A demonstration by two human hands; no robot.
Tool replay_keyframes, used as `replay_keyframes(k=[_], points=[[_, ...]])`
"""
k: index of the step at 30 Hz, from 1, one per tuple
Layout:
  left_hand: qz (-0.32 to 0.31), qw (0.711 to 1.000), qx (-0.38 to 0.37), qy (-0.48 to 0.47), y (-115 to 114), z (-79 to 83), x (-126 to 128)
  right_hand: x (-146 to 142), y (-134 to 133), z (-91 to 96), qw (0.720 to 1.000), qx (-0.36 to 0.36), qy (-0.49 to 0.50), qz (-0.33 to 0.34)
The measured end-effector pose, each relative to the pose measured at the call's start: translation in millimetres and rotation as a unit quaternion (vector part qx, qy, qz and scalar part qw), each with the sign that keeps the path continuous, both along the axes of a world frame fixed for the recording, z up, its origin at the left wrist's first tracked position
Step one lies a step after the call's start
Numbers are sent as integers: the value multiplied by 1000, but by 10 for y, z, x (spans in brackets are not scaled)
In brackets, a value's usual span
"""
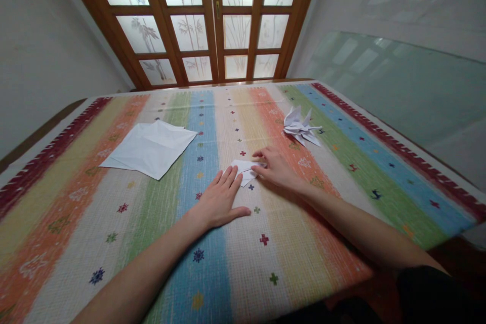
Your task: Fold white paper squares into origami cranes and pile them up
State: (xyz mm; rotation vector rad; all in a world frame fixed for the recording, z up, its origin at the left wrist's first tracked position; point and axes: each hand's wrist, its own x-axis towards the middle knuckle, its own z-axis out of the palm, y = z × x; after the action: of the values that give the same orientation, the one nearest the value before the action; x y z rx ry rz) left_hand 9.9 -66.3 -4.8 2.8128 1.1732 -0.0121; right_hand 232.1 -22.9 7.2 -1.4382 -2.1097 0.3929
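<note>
A small piece of folded white paper (245, 168) lies on the striped tablecloth between my two hands. My left hand (222, 197) rests flat with its fingers stretched out, the fingertips pressing on the paper's left part and the thumb apart on the cloth. At the paper's right end, my right hand (276, 167) pinches its tip between thumb and fingers. Part of the paper is hidden beneath the fingers, so its full shape cannot be made out.
Several white sheets (152, 148) lie stacked at the left. Folded paper cranes (299, 125) sit in a cluster at the back right. The striped tablecloth (250, 263) covers the table. Beyond it stand wooden doors with glass panes (212, 35), and a glass panel (398, 81) leans along the right wall.
</note>
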Motion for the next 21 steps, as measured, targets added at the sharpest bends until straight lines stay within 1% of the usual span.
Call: replay_keyframes(k=[3,5,6,8,10,13,15,18,21], points=[[-21,1000,23,3,9,28,-13,-96,218,-3,996,3,25,87],[-8,998,58,7,-25,71,6,-186,322,-12,988,-26,0,150],[3,997,77,12,-52,96,23,-228,354,-15,985,-38,-13,170],[19,995,97,29,-113,143,66,-294,376,-12,981,-58,-27,184],[29,993,108,42,-168,172,112,-325,359,-4,983,-61,-19,172],[30,991,123,51,-232,183,176,-317,313,-5,986,-36,7,164],[32,990,127,58,-266,183,216,-292,300,-29,984,-17,17,179],[58,989,118,61,-310,202,265,-248,324,-96,974,22,14,224],[85,989,107,54,-336,236,288,-203,372,-166,956,84,-10,280]])
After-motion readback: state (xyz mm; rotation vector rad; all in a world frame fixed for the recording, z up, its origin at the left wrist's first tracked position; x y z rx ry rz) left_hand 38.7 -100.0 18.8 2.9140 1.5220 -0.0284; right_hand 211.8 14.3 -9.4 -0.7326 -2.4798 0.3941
